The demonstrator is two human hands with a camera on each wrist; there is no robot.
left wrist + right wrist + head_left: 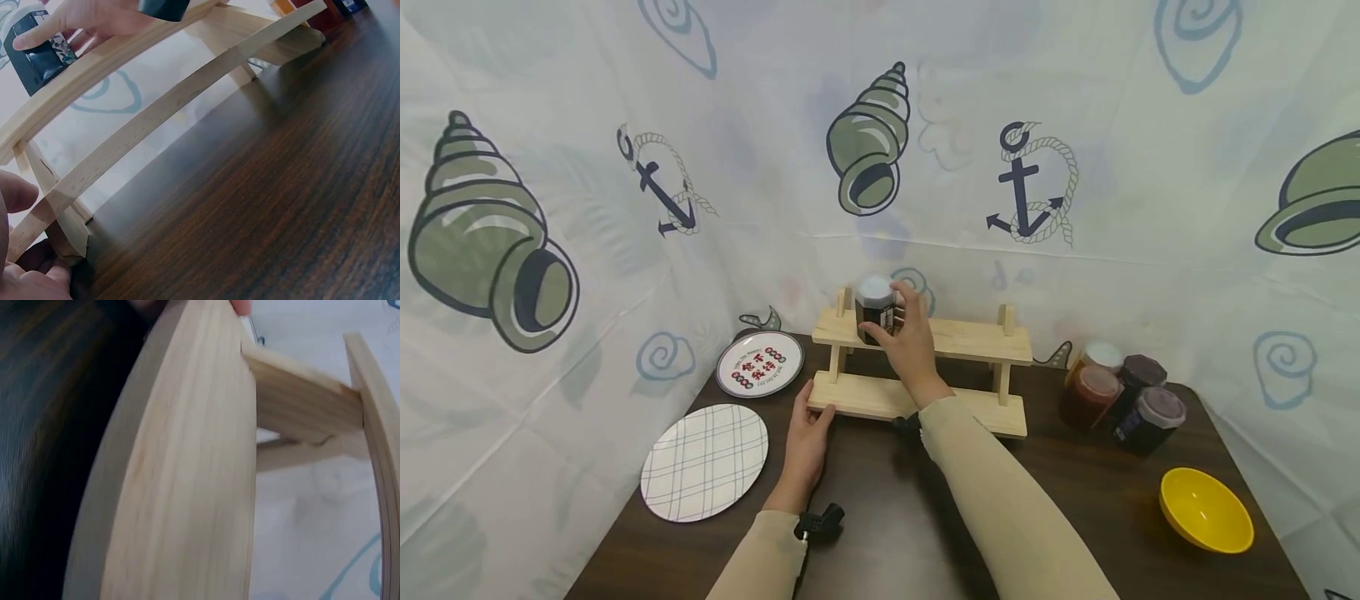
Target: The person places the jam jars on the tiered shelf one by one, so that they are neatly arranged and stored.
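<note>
A two-tier wooden shelf point(955, 333) stands against the back cloth. On the left part of its upper board is a dark jar point(867, 317) with a pale lid, upright. My right hand point(913, 342) holds this jar from its right side, thumb in front. In the left wrist view the dark jar point(39, 59) shows above the upper board, the thumb across its side. My left hand point(806, 437) grips the left end of the lower board, thumb above and fingers underneath. The right wrist view shows mainly the lower board point(187, 462); the jar is out of sight there.
Several lidded jars point(1093, 392), dark, red and orange, cluster right of the shelf. A yellow bowl point(1206, 510) sits near the table's right edge. At the left lie a plate with red lettering point(782, 354) and a checked white plate point(705, 462). Printed cloth point(760, 167) hangs behind.
</note>
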